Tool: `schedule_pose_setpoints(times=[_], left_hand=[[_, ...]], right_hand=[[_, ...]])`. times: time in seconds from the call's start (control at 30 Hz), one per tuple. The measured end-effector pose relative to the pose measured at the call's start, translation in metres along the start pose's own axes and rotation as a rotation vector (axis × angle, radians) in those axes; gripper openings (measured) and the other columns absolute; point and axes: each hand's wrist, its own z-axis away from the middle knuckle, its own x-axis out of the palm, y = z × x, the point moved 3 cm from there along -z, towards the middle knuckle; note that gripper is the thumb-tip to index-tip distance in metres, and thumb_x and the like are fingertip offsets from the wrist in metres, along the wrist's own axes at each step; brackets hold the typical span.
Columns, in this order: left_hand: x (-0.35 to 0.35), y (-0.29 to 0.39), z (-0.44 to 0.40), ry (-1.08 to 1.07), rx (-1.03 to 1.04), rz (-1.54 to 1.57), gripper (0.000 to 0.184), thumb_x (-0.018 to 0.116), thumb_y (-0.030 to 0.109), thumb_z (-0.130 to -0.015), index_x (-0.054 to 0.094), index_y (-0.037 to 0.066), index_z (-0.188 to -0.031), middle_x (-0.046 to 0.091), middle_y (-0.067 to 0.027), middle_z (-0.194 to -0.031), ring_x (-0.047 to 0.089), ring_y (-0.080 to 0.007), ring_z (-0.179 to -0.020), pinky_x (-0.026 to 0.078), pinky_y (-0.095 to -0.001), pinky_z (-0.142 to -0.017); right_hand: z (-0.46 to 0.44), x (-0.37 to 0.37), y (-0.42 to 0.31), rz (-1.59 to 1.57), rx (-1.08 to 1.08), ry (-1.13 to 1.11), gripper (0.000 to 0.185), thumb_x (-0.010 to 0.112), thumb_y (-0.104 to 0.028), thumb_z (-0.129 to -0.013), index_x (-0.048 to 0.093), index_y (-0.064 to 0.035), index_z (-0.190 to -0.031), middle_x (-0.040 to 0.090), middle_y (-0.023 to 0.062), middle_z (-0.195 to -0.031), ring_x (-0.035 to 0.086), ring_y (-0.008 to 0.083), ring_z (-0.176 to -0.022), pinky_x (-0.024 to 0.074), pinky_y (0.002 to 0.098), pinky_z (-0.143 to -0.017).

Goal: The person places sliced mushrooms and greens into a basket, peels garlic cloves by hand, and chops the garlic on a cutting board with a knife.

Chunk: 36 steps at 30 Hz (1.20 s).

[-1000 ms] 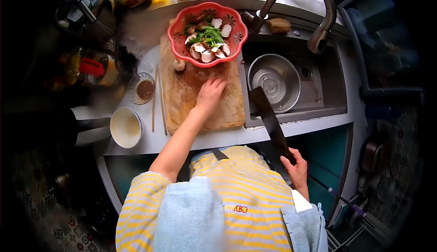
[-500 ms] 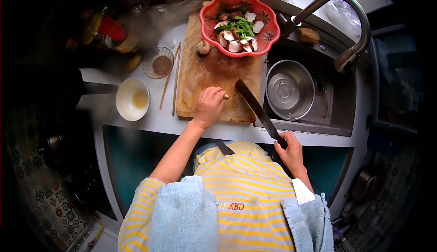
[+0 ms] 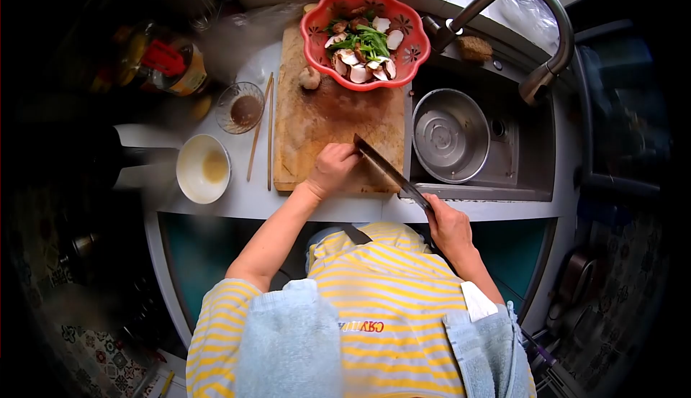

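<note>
My left hand (image 3: 335, 168) is closed low on the wooden cutting board (image 3: 295, 128), its fingertips beside the blade. Whatever those fingers pinch is hidden now. My right hand (image 3: 449, 227) grips the handle of a dark cleaver (image 3: 389, 170), whose far end reaches the board next to my left fingers. A garlic bulb (image 3: 309, 78) lies on the upper left of the board. Above it, a red flower-shaped basket (image 3: 413, 51) holds sliced mushrooms (image 3: 360, 73) and green leaves (image 3: 371, 39).
A metal basin (image 3: 451, 135) sits in the sink (image 3: 534, 150) on the right, under a curved faucet (image 3: 565, 34). Left of the board are two chopsticks (image 3: 260, 132), a glass dish (image 3: 240, 108) of brown sauce and a white bowl (image 3: 204, 169).
My right hand has brought the cleaver up and left, onto the board beside my left hand. A small pale piece seen at my left fingertips half a second ago is now hidden.
</note>
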Motion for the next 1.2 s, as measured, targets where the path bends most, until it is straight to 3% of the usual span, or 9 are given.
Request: schedule_pose_setpoints(times=[0.4, 0.63, 0.9, 1.07, 1.2], left_hand=[[-0.001, -0.004, 0.0, 0.037, -0.038, 0.067, 0.016, 0.059, 0.002, -0.069, 0.062, 0.005, -0.085, 0.061, -0.0085, -0.091, 0.059, -0.0244, -0.083, 0.047, -0.0327, -0.071], [-0.003, -0.004, -0.002, 0.053, -0.015, 0.093, 0.014, 0.059, 0.003, -0.068, 0.061, 0.004, -0.082, 0.061, -0.0093, -0.086, 0.059, -0.0248, -0.08, 0.048, -0.0326, -0.07], [-0.005, 0.0, -0.005, 0.08, -0.022, 0.098, 0.01, 0.058, 0.003, -0.068, 0.06, 0.003, -0.078, 0.061, -0.0107, -0.085, 0.06, -0.0251, -0.079, 0.049, -0.0329, -0.07], [0.001, -0.005, 0.001, 0.07, -0.007, 0.086, 0.011, 0.06, 0.003, -0.069, 0.061, 0.005, -0.08, 0.061, -0.0093, -0.086, 0.059, -0.0255, -0.079, 0.048, -0.0327, -0.069], [0.0, -0.005, 0.0, 0.064, -0.015, 0.098, 0.011, 0.062, 0.002, -0.069, 0.061, 0.005, -0.08, 0.061, -0.009, -0.086, 0.059, -0.0253, -0.079, 0.048, -0.0324, -0.069]], right_hand=[[0.001, -0.013, -0.012, -0.006, 0.093, -0.135, 0.023, 0.053, -0.005, -0.081, 0.05, -0.0103, -0.104, 0.061, 0.014, -0.084, 0.058, 0.0364, -0.069, 0.047, 0.0443, -0.058], [-0.008, 0.03, 0.002, -0.132, 0.029, 0.038, 0.021, 0.055, -0.006, -0.082, 0.052, -0.0066, -0.103, 0.059, 0.0198, -0.077, 0.056, 0.04, -0.072, 0.0454, 0.0439, -0.059], [-0.001, -0.011, -0.008, -0.142, 0.128, -0.122, 0.023, 0.055, -0.005, -0.081, 0.052, -0.0076, -0.104, 0.059, 0.0186, -0.077, 0.056, 0.0393, -0.072, 0.0448, 0.0431, -0.058], [-0.006, 0.035, 0.007, -0.165, 0.06, -0.023, 0.022, 0.057, -0.007, -0.081, 0.052, -0.0054, -0.102, 0.058, 0.0216, -0.074, 0.055, 0.0406, -0.07, 0.0439, 0.0427, -0.057], [-0.002, 0.031, 0.008, -0.243, 0.156, -0.061, 0.02, 0.056, -0.009, -0.082, 0.051, -0.0048, -0.101, 0.057, 0.0215, -0.074, 0.055, 0.0409, -0.07, 0.0438, 0.0428, -0.058]])
